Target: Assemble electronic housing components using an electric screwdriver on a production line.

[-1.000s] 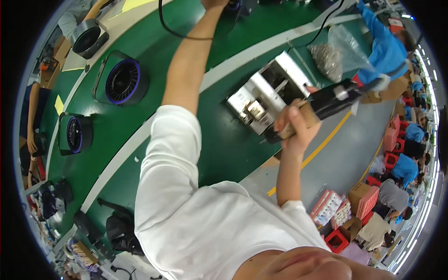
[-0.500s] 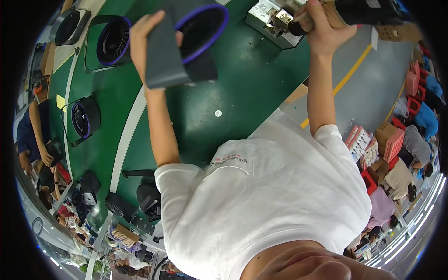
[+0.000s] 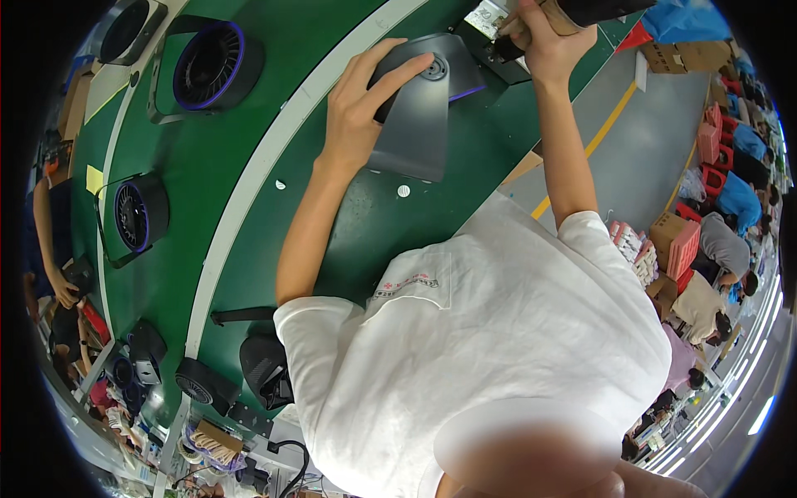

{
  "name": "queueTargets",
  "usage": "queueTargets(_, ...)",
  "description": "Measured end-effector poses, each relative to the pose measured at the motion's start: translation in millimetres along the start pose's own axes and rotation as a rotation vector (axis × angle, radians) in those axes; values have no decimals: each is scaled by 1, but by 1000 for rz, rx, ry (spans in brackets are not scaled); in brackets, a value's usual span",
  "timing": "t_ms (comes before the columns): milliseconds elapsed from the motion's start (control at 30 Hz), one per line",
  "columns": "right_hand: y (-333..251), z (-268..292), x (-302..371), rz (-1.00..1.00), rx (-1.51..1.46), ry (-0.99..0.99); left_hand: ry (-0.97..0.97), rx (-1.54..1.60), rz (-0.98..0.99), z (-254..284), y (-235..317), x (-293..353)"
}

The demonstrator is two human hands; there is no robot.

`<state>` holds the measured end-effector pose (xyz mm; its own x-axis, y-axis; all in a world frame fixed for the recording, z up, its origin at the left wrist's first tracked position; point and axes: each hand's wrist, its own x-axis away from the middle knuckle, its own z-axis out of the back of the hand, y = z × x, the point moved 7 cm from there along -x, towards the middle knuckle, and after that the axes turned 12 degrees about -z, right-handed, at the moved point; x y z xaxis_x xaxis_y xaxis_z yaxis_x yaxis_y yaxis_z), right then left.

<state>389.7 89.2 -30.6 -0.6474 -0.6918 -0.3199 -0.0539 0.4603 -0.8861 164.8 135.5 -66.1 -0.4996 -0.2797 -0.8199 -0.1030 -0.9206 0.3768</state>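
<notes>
Low in the frame the person's white shirt [image 3: 498, 357] fills the foreground above the green table [image 3: 249, 191]. The left hand [image 3: 357, 116] lies spread near upper centre, fingers [image 3: 407, 70] open and flat on a dark grey fan housing [image 3: 423, 108]. At the top edge the right hand [image 3: 544, 37] is clenched round a dark power tool [image 3: 598, 10]. Round fans [image 3: 207, 58] sit upper left
</notes>
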Motion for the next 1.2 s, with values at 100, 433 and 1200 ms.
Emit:
queueTargets(100,-35,-28,-1,-33,215,-12,9,-8,-1,-4,-4,-1)
queueTargets(433,-75,-102,18,22,84,-226,-10,-3,-2,-11,-4,-7)
queueTargets(1200,-69,-51,3,68,-119,-204,88,225,377,-19,-31,14)
